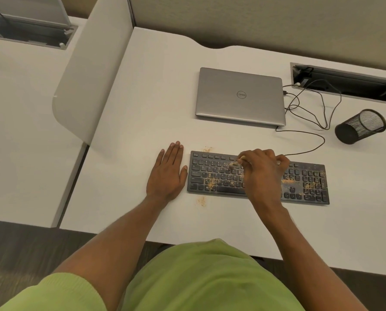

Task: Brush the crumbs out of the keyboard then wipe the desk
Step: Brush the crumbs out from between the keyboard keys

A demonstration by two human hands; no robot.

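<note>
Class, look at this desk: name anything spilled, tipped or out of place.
Orange-brown crumbs litter the black keyboard, and two small patches lie on the desk off its left corners, which looks like spilled food.

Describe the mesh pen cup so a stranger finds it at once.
Start at the white desk and its closed silver Dell laptop. Go right past the black cables to the black wire-mesh pen cup; it is the only round, see-through thing there.
</note>
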